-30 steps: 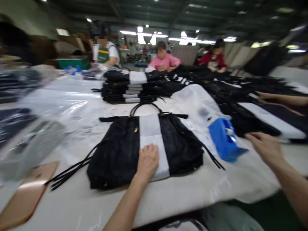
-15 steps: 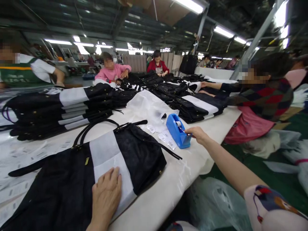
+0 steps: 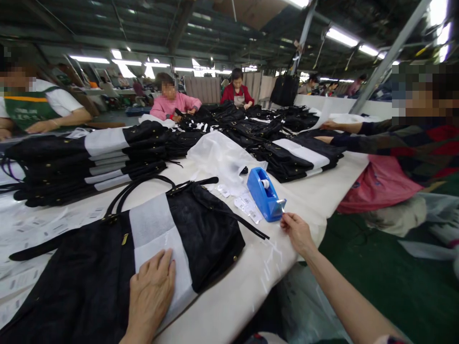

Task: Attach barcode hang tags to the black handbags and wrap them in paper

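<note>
A black bag (image 3: 211, 234) wrapped in a white paper band (image 3: 150, 224) lies flat on the white table (image 3: 247, 291) in front of me. My left hand (image 3: 150, 294) rests flat on the band, fingers spread. My right hand (image 3: 297, 232) is pinched on a strip of clear tape (image 3: 282, 206) just off the cutter end of a blue tape dispenser (image 3: 264, 194), which stands to the right of the bag.
A stack of banded black bags (image 3: 86, 160) sits at the back left, more bags (image 3: 287, 155) at the back right beside a white plastic bag (image 3: 218, 155). Small labels (image 3: 247, 205) lie by the dispenser. Other people work round the table; one person (image 3: 401, 143) leans in at the right.
My right hand reached the dispenser, then drew back toward me with tape pinched in it. My left hand stayed on the band. The view swung to the right.
</note>
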`<control>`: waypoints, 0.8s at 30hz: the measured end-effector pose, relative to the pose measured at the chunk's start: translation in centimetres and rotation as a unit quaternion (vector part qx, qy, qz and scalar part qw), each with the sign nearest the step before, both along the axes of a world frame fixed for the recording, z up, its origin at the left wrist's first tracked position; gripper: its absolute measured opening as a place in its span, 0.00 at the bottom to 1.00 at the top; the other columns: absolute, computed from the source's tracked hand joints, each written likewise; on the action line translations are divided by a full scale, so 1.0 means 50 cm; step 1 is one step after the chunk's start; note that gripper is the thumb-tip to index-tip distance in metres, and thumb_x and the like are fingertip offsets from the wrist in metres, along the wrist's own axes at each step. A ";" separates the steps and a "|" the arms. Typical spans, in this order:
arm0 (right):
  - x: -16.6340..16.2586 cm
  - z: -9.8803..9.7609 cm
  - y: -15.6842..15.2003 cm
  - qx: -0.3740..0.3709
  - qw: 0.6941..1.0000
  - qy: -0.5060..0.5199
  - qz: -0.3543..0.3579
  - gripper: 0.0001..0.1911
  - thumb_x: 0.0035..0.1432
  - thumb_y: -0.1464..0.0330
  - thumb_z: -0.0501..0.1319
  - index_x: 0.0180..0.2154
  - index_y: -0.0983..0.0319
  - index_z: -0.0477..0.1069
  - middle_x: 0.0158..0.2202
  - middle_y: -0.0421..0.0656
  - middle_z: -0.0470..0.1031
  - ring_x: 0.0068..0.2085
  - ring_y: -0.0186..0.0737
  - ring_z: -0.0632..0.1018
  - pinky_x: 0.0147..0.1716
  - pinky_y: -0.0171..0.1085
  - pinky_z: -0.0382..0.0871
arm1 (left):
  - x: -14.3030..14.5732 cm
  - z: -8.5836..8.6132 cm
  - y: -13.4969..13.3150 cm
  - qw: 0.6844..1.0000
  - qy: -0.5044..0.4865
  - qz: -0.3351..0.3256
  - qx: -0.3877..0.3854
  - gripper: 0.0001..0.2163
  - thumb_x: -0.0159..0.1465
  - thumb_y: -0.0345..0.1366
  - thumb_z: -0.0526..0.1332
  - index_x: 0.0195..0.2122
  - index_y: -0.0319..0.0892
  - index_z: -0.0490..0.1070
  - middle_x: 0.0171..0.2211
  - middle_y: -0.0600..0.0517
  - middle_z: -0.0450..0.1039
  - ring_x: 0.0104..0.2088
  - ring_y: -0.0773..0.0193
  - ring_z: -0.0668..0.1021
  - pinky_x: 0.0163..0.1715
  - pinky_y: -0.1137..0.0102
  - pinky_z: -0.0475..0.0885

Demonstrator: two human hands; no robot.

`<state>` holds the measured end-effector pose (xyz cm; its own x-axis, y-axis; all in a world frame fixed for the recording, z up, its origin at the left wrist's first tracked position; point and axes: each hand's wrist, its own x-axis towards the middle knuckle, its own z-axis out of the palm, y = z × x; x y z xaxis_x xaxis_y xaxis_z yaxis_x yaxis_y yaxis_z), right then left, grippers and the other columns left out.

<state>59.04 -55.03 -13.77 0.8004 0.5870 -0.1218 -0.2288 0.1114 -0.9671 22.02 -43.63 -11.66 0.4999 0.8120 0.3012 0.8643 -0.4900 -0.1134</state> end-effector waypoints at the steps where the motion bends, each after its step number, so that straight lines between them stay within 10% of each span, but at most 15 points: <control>1: -0.002 -0.013 0.008 0.010 1.000 -0.013 -0.007 0.15 0.39 0.60 0.67 0.27 0.62 0.68 0.22 0.37 0.69 0.22 0.30 0.68 0.20 0.30 0.61 | 0.001 0.000 0.000 1.000 -0.002 0.002 0.001 0.17 0.64 0.35 0.46 0.51 0.42 0.65 0.49 0.48 0.67 0.42 0.56 0.69 0.32 0.65 0.61; 12: -0.016 -0.014 -0.027 -0.110 0.964 -0.234 -0.054 0.17 0.47 0.55 0.60 0.29 0.63 0.66 0.23 0.39 0.69 0.23 0.32 0.69 0.22 0.32 0.64 | -0.007 0.000 -0.004 0.999 -0.040 0.010 -0.011 0.15 0.64 0.36 0.47 0.49 0.43 0.65 0.48 0.47 0.67 0.43 0.55 0.68 0.35 0.63 0.60; 15: -0.052 0.047 -0.057 -0.172 0.882 -0.438 -0.004 0.16 0.53 0.55 0.55 0.33 0.62 0.67 0.26 0.41 0.72 0.27 0.36 0.73 0.29 0.36 0.67 | -0.010 0.000 -0.013 0.998 -0.057 0.018 -0.030 0.14 0.64 0.35 0.47 0.49 0.44 0.65 0.48 0.47 0.67 0.44 0.56 0.68 0.37 0.62 0.60; 19: -0.135 0.178 -0.011 -0.067 0.727 -0.666 0.154 0.10 0.55 0.60 0.56 0.34 0.59 0.68 0.30 0.42 0.73 0.30 0.37 0.74 0.33 0.35 0.67 | -0.011 0.001 -0.019 0.994 -0.085 0.030 -0.062 0.13 0.63 0.35 0.49 0.48 0.44 0.64 0.47 0.48 0.66 0.45 0.57 0.67 0.40 0.61 0.60; 24: -0.312 0.296 0.153 0.018 0.582 -0.657 0.479 0.09 0.60 0.65 0.51 0.34 0.60 0.67 0.29 0.41 0.71 0.29 0.33 0.72 0.28 0.30 0.64 | -0.013 -0.001 -0.019 0.989 -0.112 0.049 -0.080 0.12 0.64 0.36 0.48 0.48 0.44 0.62 0.46 0.47 0.66 0.44 0.57 0.66 0.40 0.60 0.60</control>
